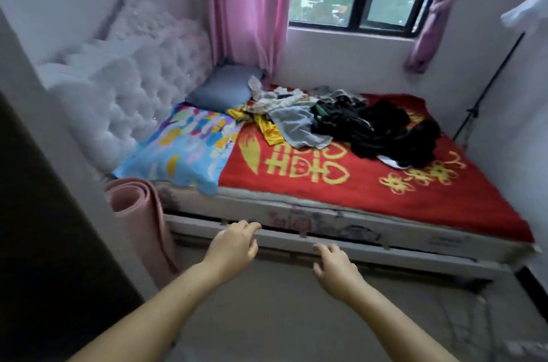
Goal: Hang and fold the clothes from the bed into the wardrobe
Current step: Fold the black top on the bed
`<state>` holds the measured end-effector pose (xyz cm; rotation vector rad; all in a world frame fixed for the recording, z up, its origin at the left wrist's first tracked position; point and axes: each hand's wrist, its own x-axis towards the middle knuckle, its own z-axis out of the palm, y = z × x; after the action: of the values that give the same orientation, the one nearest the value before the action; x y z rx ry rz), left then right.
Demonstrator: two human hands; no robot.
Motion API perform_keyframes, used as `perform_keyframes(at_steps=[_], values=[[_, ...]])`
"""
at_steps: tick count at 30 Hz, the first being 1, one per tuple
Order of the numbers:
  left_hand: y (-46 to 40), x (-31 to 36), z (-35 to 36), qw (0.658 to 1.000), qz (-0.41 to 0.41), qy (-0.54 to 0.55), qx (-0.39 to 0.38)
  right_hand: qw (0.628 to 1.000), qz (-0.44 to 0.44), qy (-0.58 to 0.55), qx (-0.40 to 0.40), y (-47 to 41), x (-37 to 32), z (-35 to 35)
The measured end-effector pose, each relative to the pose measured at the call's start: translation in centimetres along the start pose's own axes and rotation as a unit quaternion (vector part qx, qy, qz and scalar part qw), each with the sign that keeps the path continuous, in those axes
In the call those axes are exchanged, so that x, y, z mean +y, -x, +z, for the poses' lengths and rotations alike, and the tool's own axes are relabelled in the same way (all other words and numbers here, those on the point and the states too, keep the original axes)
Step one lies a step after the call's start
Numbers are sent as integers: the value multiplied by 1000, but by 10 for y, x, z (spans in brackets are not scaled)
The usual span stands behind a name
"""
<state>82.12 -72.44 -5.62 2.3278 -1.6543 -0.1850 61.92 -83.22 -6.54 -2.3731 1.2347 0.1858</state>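
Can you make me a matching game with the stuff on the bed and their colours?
Things:
1. blanket
2. plain pillow
3. curtain
4. rolled mat

Colours and places:
A. bright pink, hanging beside the window
B. red with yellow patterns, spread over the bed
C. pale pink, standing at the bed's near corner
D. grey-blue, by the headboard

Pairs: 1-B, 2-D, 3-A, 4-C

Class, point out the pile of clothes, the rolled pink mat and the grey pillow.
pile of clothes (341, 121), head view, middle of heap.
rolled pink mat (139, 213), head view, outer roll.
grey pillow (222, 88), head view, centre.
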Motion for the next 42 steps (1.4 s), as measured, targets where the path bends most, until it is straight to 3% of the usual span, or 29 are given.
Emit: perform_keyframes(at_steps=[6, 21, 29, 38, 42], values=[[-84, 80, 47, 994, 60, 50, -79, 993, 85, -76, -11, -20, 86, -19], [-311, 107, 79, 983, 90, 78, -141, 978, 197, -64, 30, -168, 187, -97], [-410, 160, 128, 969, 106, 95, -200, 976, 190, -103, -6, -259, 237, -122], [-559, 241, 183, 977, 65, 92, -182, 978, 197, -67, -15, -364, 381, -203], [-599, 276, 216, 972, 64, 84, -212, 974, 213, -59, -47, -406, 438, -229]])
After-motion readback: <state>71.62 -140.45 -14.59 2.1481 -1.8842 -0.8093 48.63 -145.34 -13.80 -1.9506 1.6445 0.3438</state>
